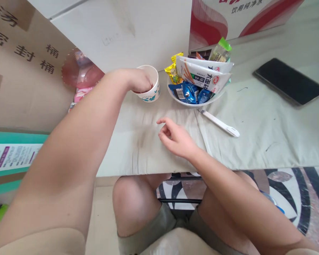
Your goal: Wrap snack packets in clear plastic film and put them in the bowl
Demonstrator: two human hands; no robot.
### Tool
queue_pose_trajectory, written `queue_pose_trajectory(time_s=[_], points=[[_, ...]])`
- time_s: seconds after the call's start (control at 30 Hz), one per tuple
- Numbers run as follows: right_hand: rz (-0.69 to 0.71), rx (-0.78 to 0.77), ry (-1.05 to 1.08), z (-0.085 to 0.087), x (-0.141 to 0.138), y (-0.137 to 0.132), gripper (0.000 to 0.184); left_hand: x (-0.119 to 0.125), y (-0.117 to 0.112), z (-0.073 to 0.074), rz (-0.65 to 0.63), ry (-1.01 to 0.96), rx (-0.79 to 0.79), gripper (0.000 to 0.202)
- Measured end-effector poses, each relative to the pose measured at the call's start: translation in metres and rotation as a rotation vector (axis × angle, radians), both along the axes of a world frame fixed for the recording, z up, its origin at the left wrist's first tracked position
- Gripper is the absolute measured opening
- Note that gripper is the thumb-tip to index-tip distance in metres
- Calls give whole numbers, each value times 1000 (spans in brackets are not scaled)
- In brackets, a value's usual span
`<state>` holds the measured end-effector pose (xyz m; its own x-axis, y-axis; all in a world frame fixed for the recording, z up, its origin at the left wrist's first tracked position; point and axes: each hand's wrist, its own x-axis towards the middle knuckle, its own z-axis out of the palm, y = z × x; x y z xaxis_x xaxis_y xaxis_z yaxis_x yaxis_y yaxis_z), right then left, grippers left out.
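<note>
My left hand (142,80) reaches down into a white paper cup (152,95) with teal leaf prints, its fingers hidden inside. Whether those fingers hold anything does not show. Over the cloth, in front of the snack bowl, hovers my right hand (175,138); the index finger points out, the others curl loosely, and nothing is in it. The white bowl (187,103) is heaped with blue snack packets (188,92), white snack bags (204,76) and small yellow packets (172,71). Near its front rim lies a slim white-handled tool (220,123).
A dark phone (291,81) lies at the right on the pale cloth (260,141). Cardboard boxes (23,92) stand at the left, beside a pinkish clear container (79,71). A red and white carton (239,21) stands behind the bowl.
</note>
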<state>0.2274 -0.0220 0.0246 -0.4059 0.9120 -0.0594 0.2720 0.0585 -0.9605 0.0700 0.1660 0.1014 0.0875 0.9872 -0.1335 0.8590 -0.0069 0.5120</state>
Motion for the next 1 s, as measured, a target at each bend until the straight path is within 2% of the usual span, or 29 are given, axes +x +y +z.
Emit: queue_pose_trajectory(time_s=[0.03,0.07,0.13,0.2,0.27,0.37,0.43,0.5,0.63,0.7,0.8,0.9,1.0], points=[[-1,7,-6,0,-1,0,34,1,-6,9,-43,208,-136,22],[-3,12,-8,0,-1,1,33,-1,-15,19,-80,292,-99,18],[-11,23,-1,0,-2,0,33,-17,-40,33,-64,167,166,24],[-20,36,10,-1,-3,-2,32,-49,-68,33,41,-56,370,24],[-26,53,10,-3,-5,-5,30,-92,-97,16,233,-169,495,19],[-35,84,-6,-6,-10,-10,30,-159,-136,-23,509,-66,619,12],[-42,102,-21,-8,-15,-13,29,-191,-156,-47,529,-11,580,16],[-36,117,-48,-10,-21,-16,29,-211,-168,-65,506,18,566,29],[9,158,-132,-14,-30,-19,27,-227,-166,-84,484,-34,441,50],[10,183,-159,-16,-31,-20,26,-231,-161,-90,469,-102,399,49],[-11,199,-171,-18,-32,-22,25,-233,-163,-92,457,-144,424,42],[0,212,-182,-18,-31,-24,23,-222,-186,-80,483,-143,441,39],[23,224,-181,-17,-29,-27,22,-195,-224,-52,511,-183,515,41]])
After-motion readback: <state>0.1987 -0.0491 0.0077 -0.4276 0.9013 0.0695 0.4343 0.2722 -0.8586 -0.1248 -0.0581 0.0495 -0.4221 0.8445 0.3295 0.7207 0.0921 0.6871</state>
